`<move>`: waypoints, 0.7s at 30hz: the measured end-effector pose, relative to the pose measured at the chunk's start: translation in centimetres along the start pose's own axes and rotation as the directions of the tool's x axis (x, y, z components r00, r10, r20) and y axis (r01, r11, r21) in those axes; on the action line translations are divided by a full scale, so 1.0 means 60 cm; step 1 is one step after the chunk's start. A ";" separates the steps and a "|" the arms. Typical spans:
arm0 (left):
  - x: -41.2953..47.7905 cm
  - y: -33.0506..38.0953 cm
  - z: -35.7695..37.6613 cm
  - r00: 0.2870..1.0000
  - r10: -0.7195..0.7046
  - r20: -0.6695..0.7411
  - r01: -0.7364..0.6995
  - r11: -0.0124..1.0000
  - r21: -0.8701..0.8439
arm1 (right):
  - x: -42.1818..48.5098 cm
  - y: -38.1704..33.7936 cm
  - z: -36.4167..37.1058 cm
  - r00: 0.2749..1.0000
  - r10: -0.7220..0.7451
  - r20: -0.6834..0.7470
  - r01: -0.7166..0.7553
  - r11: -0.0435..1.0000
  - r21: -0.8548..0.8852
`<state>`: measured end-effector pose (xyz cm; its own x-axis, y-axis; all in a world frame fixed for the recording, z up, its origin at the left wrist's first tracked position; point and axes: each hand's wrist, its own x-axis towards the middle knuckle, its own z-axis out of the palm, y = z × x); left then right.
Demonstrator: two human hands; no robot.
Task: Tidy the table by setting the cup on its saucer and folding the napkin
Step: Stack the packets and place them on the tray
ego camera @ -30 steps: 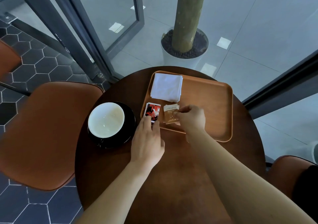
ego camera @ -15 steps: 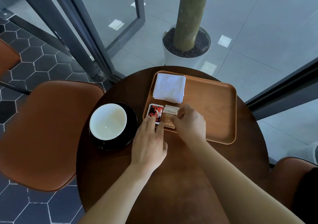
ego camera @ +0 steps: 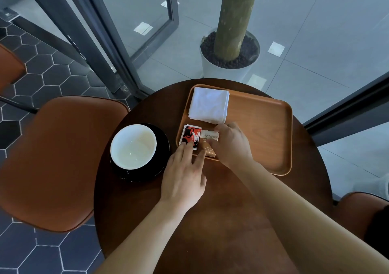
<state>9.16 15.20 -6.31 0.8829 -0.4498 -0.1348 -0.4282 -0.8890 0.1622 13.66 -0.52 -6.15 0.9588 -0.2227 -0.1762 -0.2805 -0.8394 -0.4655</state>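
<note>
- The cup [ego camera: 133, 146] sits upright on its black saucer [ego camera: 163, 147] on the table [ego camera: 221, 221], just left of the tray [ego camera: 263, 130]; that part of the job looks done
- The napkin [ego camera: 209, 105] lies folded flat in the tray's far left corner, a near-square whose slightly longer axis runs away from the person; its stacked edges show on the right side, so the fold likely runs along the left
- Both hands work nearer the person than the napkin, at the tray's near left corner, close together but not touching
- The left hand [ego camera: 183, 179] is spread flat, its fingertips [ego camera: 190, 145] pressing the near edge of a red packet [ego camera: 190, 137]; it grips nothing
- The right hand [ego camera: 231, 143] is curled over a pale sachet [ego camera: 209, 136] and a brown packet [ego camera: 208, 150], fingers on the sachet's right end; whether it pinches or only pushes I cannot tell
- The sachet's long axis runs left to right, its left end butting against the red packet, whose long axis runs away from the person
- The napkin lies straight beyond the hands, and the right hand is nearer: its knuckles sit just short of the napkin's near right corner
- I judge the step in hand is lining up the packets, with any touch-up of the napkin a short reach forward for the right hand
</note>
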 end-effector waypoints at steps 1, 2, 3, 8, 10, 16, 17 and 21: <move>0.000 0.000 0.000 1.000 0.000 0.000 0.000 1.000 0.002 | 0.001 0.000 0.000 1.000 0.000 -0.001 0.000 1.000 0.018; 0.000 0.001 -0.001 1.000 0.000 0.000 0.000 1.000 0.003 | 0.001 0.000 0.000 1.000 -0.001 -0.003 0.001 0.999 0.033; -0.001 0.001 -0.001 1.000 0.001 0.001 -0.001 1.000 0.004 | 0.001 0.000 0.000 1.000 0.001 -0.005 0.000 0.999 0.045; -0.001 0.001 -0.003 1.000 -0.001 0.011 0.001 1.000 0.008 | 0.001 0.004 0.001 0.999 0.014 -0.037 -0.010 0.995 0.102; 0.000 0.002 -0.003 1.000 -0.005 0.013 0.004 1.000 0.005 | 0.000 0.005 0.001 0.999 0.013 -0.040 -0.008 0.993 0.117; -0.001 0.003 -0.004 1.000 -0.001 0.005 0.001 1.000 -0.009 | -0.005 0.004 -0.006 1.000 0.005 -0.017 -0.003 0.991 0.135; -0.002 0.003 -0.003 1.000 0.001 0.000 -0.001 1.000 -0.010 | -0.006 0.005 -0.007 1.000 0.010 -0.016 -0.007 0.990 0.140; 0.000 0.000 -0.003 1.000 -0.011 -0.003 0.011 1.000 -0.007 | -0.013 0.011 -0.010 0.999 0.045 0.026 -0.047 0.992 0.116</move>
<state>9.18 15.24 -6.11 0.8882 -0.4396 -0.1334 -0.4171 -0.8934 0.1672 12.76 -1.19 -5.78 0.9439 -0.2470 -0.2191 -0.3288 -0.7649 -0.5540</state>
